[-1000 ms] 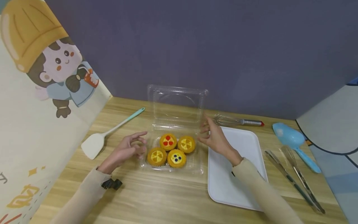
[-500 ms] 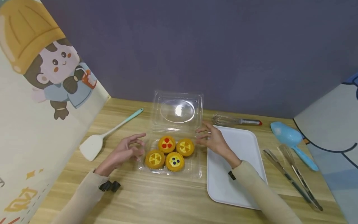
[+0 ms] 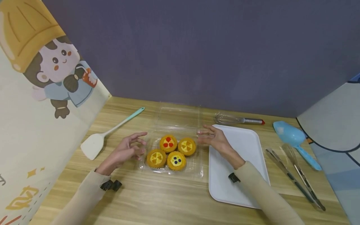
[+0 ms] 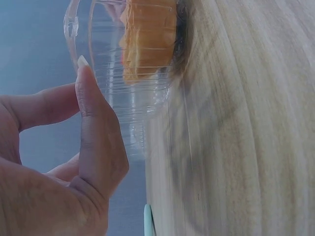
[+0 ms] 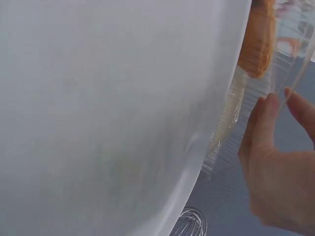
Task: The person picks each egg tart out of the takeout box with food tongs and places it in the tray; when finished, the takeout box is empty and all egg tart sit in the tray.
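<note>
A clear plastic clamshell container (image 3: 194, 167) lies on the table with its lid (image 3: 177, 118) folded back toward the wall. Its base holds several egg-tart-like pastries: one topped with red pieces (image 3: 168, 143), one with dark blue dots (image 3: 176, 161), and others with yellow wedges (image 3: 187, 146). At the base's left side, my left hand (image 3: 123, 151) pinches the rim, thumb tip on the edge in the left wrist view. My right hand (image 3: 217, 140) is at the opposite side, and in the right wrist view the rim runs between thumb and fingers (image 5: 266, 118).
A white tray (image 3: 239, 190) lies under my right forearm. Behind it is a whisk (image 3: 227, 119). A blue scoop (image 3: 289, 134) and metal tongs (image 3: 295, 178) are at the right. To the left lies a white turner (image 3: 94, 145) with a mint handle.
The container's lid has dropped back from standing raised to lying low toward the wall. My right hand has moved down from beside the lid to the base's right side; the left has barely moved.
</note>
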Tool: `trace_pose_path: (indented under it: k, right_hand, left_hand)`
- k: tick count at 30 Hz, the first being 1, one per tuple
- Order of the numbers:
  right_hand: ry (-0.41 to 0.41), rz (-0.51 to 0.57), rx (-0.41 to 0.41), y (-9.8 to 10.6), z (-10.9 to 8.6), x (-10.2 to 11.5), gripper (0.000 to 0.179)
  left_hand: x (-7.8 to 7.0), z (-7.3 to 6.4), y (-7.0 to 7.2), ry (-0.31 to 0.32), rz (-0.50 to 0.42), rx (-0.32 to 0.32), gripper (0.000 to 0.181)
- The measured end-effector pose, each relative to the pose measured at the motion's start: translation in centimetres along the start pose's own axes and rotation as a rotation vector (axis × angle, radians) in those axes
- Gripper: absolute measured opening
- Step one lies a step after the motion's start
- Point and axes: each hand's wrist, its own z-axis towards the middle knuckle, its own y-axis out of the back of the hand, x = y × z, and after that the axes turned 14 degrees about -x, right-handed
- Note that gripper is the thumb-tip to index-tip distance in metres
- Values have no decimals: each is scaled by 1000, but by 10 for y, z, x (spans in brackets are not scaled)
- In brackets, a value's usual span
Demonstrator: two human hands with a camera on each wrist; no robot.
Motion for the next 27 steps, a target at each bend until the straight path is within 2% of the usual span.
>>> trace_pose_path:
  k: [8,13,20,27]
  right_hand:
    - [-19,-40,0,8,-10,2,83]
    - [43,-108,12,21,-22,6,83]
    - [128,-191,-20,54,-40,7,77]
    - [161,-298,-115,98,-60,8,70]
  left_hand:
    - [2,2,-1,-9,10,9,81]
    - [2,3,-1,-17,30,7,80]
    - [0,3,0,-40,50,12,79]
    - [-1,5,2,-55,70,22,80]
